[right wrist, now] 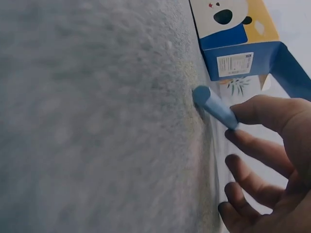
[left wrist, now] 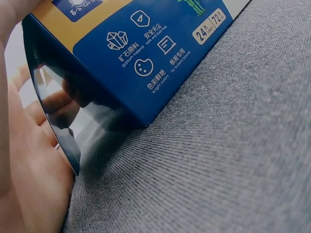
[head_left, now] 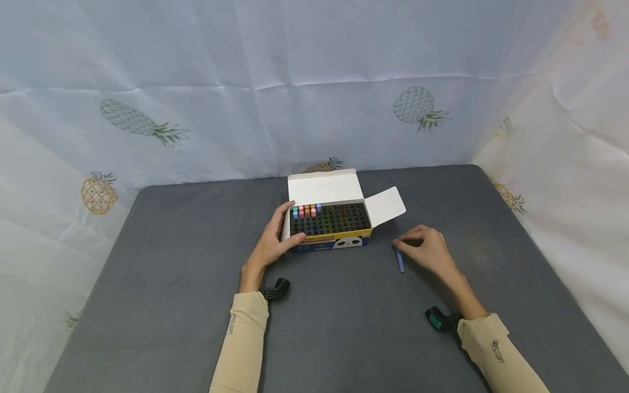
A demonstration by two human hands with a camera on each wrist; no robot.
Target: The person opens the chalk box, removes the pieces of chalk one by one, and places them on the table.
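A blue and yellow chalk box (head_left: 334, 240) with a panda on its front stands with its lid up. In its black holder (head_left: 344, 218), several coloured chalk sticks (head_left: 307, 210) fill holes at the left end. My left hand (head_left: 270, 243) grips that end, thumb at the front edge and fingers toward the back; the left wrist view shows the palm beside the box's side flap (left wrist: 58, 111). To the right of the box, my right hand (head_left: 427, 248) pinches one end of a blue chalk stick (right wrist: 216, 107) between thumb and index finger. Its other end is at the cloth.
Dark grey cloth covers the table (head_left: 344, 327). The raised white lid (head_left: 324, 187) is at the back of the box, and a white side flap (head_left: 385, 206) sticks out to the right. A pale pineapple-print curtain (head_left: 275, 125) hangs behind the table and at both sides.
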